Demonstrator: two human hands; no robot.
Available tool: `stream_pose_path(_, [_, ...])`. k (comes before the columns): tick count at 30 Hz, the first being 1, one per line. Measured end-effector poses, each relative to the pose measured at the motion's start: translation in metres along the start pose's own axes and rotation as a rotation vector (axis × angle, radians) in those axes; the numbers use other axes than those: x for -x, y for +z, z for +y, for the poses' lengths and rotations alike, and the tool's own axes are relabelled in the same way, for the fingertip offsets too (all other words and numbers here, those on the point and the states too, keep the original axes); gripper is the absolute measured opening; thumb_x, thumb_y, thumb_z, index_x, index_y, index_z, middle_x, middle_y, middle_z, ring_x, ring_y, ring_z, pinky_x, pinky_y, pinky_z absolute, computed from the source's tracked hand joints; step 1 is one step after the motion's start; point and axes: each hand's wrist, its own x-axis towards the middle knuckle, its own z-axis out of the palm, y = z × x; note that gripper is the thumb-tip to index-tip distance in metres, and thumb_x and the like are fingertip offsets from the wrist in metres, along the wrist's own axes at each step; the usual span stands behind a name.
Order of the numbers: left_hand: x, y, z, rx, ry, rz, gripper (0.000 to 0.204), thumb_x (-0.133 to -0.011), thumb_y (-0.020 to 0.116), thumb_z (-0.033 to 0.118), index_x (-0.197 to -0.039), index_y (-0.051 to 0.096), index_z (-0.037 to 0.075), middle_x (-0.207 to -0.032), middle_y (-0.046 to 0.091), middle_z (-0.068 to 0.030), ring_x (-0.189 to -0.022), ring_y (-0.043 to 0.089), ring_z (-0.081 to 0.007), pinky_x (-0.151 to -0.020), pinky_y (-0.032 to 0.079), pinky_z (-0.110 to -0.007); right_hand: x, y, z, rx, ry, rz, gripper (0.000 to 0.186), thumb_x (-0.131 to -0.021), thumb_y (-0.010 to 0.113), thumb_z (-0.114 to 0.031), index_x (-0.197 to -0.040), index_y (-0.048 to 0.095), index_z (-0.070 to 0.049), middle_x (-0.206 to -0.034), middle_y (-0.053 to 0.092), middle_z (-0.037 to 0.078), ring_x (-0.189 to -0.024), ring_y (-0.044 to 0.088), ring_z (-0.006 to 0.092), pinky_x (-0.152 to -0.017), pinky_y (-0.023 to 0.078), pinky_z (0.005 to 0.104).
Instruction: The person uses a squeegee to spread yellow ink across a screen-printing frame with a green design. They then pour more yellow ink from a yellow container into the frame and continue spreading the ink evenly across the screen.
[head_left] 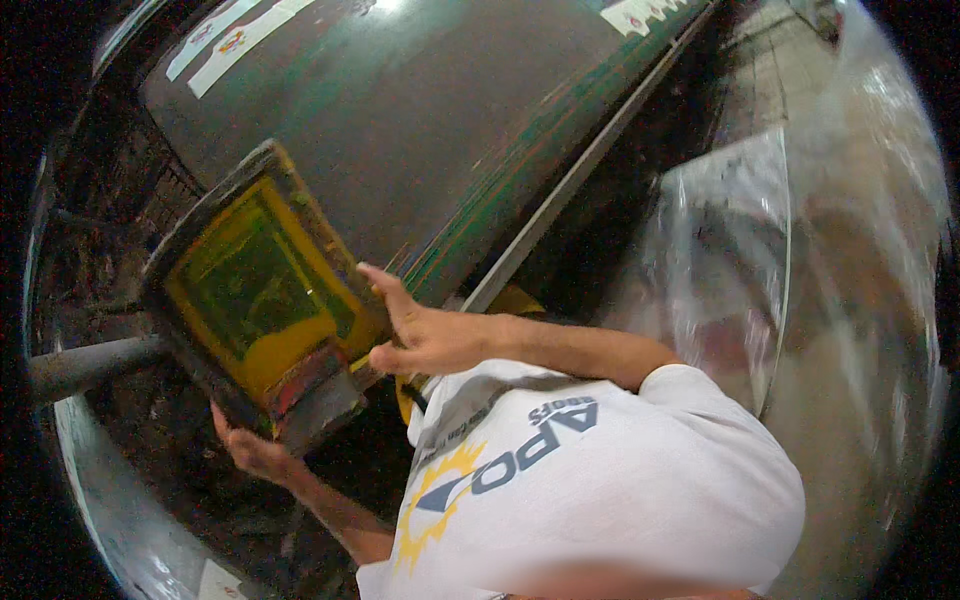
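Note:
A screen printing frame (315, 215) with yellow mesh and a darker green rectangle in its middle is held tilted in front of me, at the left. My right hand (430, 335) grips its right side, with thumb and forefinger apart along the edge and the other fingers hidden. At the lower left edge, my left hand (258, 452) holds the frame from below, its fingers partly hidden. Across the frame's near end lies a flat grey piece (325, 410) with reddish smears along one side; its exact kind is unclear.
Beyond the frame stretches a long dark table (400, 110) with green stains and a pale metal rail (570, 185). White printed pieces (245, 42) lie at its far left, another (640, 14) at its far right. Clear plastic sheeting (735, 220) hangs at right; a grey pipe (95, 368) is at left.

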Motion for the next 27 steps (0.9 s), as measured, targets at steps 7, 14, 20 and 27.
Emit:
stream_pose_path(7, [0.085,0.110,0.132,-0.194,-0.104,0.105,0.096,-0.108,0.028,0.076,-0.151,0.056,-0.005,-0.153,0.058,-0.0237,-0.138,0.058,-0.0358,-0.117,0.045,-0.049,0.043,-0.203,-0.001,0.019,-0.022,-0.145,0.122,-0.101,0.057,-0.072,-0.165,-0.016,0.002,-0.168,0.013,0.040,-0.160,0.018,0.0520,-0.133,0.019,0.0514])
stream_pose_path(14, [0.100,0.172,0.250,0.128,-0.259,0.173,0.097,-0.109,0.027,0.076,-0.152,0.052,-0.007,-0.150,0.057,-0.0236,-0.135,0.060,-0.0338,-0.112,0.052,-0.046,0.067,-0.296,-0.009,0.048,-0.012,-0.238,0.116,-0.105,0.053,-0.067,-0.164,-0.022,-0.001,-0.167,0.011,0.041,-0.159,0.024,0.0515,-0.132,0.024,0.0501])
stream_pose_path(20, [0.080,0.200,0.243,-0.067,-0.271,0.213,0.091,-0.112,0.024,0.070,-0.151,0.055,-0.006,-0.150,0.058,-0.0250,-0.135,0.060,-0.0352,-0.113,0.051,-0.050,0.057,-0.314,-0.008,-0.063,-0.052,-0.125,0.121,-0.101,0.068,-0.061,-0.165,-0.013,0.002,-0.162,0.023,0.042,-0.156,0.028,0.0520,-0.131,0.026,0.0490])
stream_pose_path(27, [0.084,0.243,0.195,0.045,-0.246,0.127,0.089,-0.112,0.023,0.069,-0.150,0.057,-0.004,-0.152,0.058,-0.0239,-0.137,0.059,-0.0343,-0.118,0.046,-0.052,0.059,-0.333,-0.014,0.150,0.048,-0.154,0.126,-0.101,0.064,-0.066,-0.163,-0.019,0.005,-0.166,0.011,0.043,-0.158,0.022,0.0528,-0.133,0.022,0.0487])
